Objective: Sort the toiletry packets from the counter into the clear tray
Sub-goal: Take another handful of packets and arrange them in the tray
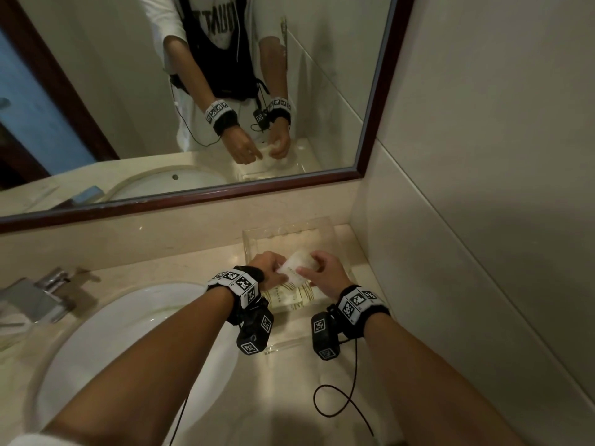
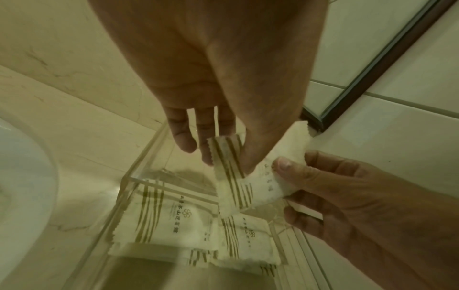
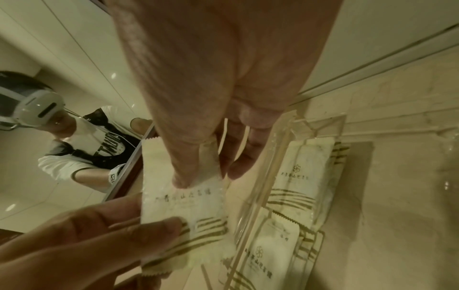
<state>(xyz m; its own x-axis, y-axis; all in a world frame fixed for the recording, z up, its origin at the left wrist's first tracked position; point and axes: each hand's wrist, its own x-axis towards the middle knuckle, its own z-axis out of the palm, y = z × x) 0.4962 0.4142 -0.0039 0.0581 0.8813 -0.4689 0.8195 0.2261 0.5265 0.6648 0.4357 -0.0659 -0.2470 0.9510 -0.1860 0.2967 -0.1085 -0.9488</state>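
Note:
A cream toiletry packet [image 1: 298, 266] with brown stripes is held in the air over the clear tray [image 1: 283, 345]. My left hand [image 1: 277, 272] pinches its striped end [image 2: 233, 188]; my right hand [image 1: 309, 268] pinches the other end between thumb and fingers [image 3: 183, 204]. The packet is bent between the two hands. Several more striped packets [image 2: 161, 215] lie flat in the tray's near part, below the hands [image 3: 305, 176]. The tray's far part [image 1: 286, 230] looks bare.
The tray sits in the corner between the backsplash and the tiled right wall [image 1: 483, 220]. A white basin [image 1: 128, 333] and chrome faucet [image 1: 42, 294] lie to the left. A framed mirror [image 1: 193, 91] hangs behind. A black cable [image 1: 338, 397] dangles from my right wrist.

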